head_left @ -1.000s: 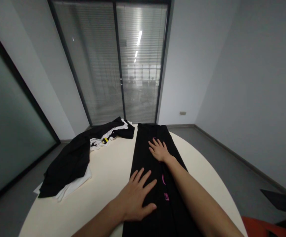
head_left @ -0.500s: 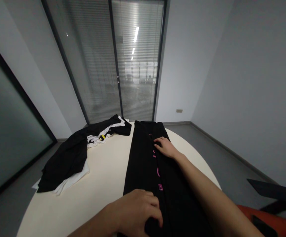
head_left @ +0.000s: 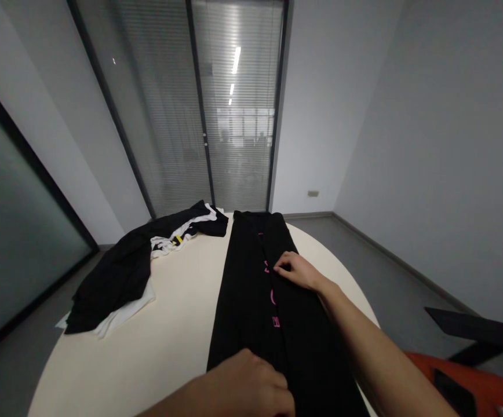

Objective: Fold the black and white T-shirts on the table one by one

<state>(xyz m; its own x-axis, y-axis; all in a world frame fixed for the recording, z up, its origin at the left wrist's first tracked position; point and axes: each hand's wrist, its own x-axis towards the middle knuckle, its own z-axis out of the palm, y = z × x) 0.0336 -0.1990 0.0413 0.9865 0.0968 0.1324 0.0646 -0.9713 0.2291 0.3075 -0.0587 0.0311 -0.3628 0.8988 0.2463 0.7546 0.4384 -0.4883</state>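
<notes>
A round, cream-coloured table (head_left: 177,324) fills the lower part of the view, its far edge curving toward a glass partition (head_left: 199,110) with dark frames and closed slatted blinds. Plain grey walls (head_left: 429,145) close the room on the right, with a small socket plate (head_left: 313,193) low on the far wall just above the grey floor (head_left: 390,284). To the left, a large frosted glass panel (head_left: 12,231) runs along the room in a dark frame.

A long black garment (head_left: 243,289) with pink lettering down its middle lies stretched on the table, running from under both hands away toward the blinds. The right hand (head_left: 298,271) rests on it about halfway along, fingers curled and pinching a fold of the black cloth right beside the pink letters. The left hand (head_left: 251,391) is nearer the camera at the bottom edge, closed into a loose fist on the near end of the same garment; its fingertips are cut off by the frame, so how much cloth it has hold of cannot be told.

Well to the left of the left hand, a crumpled pile of black and white clothes (head_left: 125,272) lies along the table's left side, with a small yellow tag showing. To the right of the right forearm, beyond the table's edge, part of an orange seat (head_left: 473,382) and a dark flat shape (head_left: 477,330) show.
</notes>
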